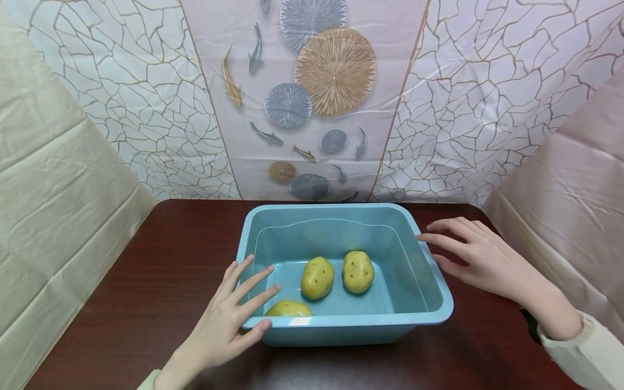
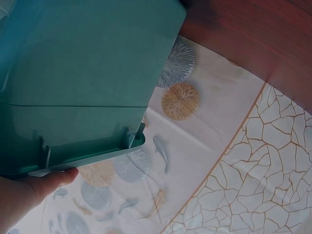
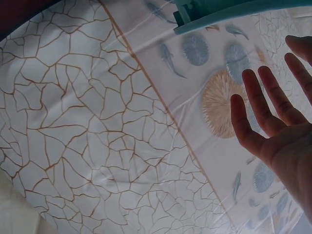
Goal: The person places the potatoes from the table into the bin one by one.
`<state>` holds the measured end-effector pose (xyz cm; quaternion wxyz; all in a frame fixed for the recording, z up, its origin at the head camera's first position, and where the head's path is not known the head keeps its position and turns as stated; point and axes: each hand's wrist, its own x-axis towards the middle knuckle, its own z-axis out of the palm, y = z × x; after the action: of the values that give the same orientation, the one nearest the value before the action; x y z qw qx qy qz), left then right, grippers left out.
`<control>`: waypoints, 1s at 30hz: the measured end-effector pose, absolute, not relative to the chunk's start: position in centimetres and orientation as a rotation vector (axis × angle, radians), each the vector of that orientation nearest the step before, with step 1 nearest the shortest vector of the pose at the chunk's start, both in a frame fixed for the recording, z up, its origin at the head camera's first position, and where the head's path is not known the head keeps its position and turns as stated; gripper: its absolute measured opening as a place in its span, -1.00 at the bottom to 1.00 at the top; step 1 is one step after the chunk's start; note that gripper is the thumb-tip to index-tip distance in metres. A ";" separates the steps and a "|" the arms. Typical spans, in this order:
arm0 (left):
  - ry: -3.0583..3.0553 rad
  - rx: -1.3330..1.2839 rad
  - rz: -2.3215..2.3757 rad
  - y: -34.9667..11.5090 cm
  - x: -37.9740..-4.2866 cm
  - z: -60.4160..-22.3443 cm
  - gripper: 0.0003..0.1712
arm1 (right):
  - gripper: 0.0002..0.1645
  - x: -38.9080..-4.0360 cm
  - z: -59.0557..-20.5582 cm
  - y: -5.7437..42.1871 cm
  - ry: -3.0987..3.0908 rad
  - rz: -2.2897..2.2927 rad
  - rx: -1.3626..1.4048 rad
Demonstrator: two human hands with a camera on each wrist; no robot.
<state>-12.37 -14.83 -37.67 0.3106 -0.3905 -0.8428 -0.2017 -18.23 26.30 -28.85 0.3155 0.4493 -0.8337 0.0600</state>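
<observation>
A light-blue plastic basin (image 1: pixel 341 320) holds three yellow potatoes. One potato (image 1: pixel 317 278) lies near the middle, another potato (image 1: pixel 358 272) to its right, and a third potato (image 1: pixel 288 309) at the near left, partly hidden by the front rim. At the basin's near-left corner my left hand (image 1: pixel 221 317) has its fingers spread over the rim. In the left wrist view a fingertip (image 2: pixel 71 175) meets the rim's edge. My right hand (image 1: pixel 480 257) hovers beside the right rim with loosely bent fingers and nothing in them. Its palm shows empty in the right wrist view.
The basin stands on a dark reddish-brown table (image 1: pixel 161 281). Behind it hangs a patterned cloth (image 1: pixel 336 157) with fish and round shapes. Plain cloth walls flank the table on the left (image 1: pixel 63 189) and right (image 1: pixel 575 200).
</observation>
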 end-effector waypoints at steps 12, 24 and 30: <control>-2.218 -1.037 -0.535 -14.8 -12.4 -37.7 -0.54 | -0.47 -18.7 -29.7 27.6 -2.218 0.167 1.120; -2.224 -1.028 -0.531 -14.8 -12.4 -37.7 -0.53 | -0.44 -19.2 -30.1 28.5 -2.231 0.161 1.093; -2.222 -1.028 -0.531 -14.8 -12.4 -37.7 -0.53 | -0.37 -19.1 -30.1 29.1 -2.328 0.137 1.040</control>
<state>-12.39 -14.80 -37.69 0.3129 -0.3899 -0.8423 -0.2014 -19.06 29.10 -30.10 0.2896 0.3899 -0.8726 0.0514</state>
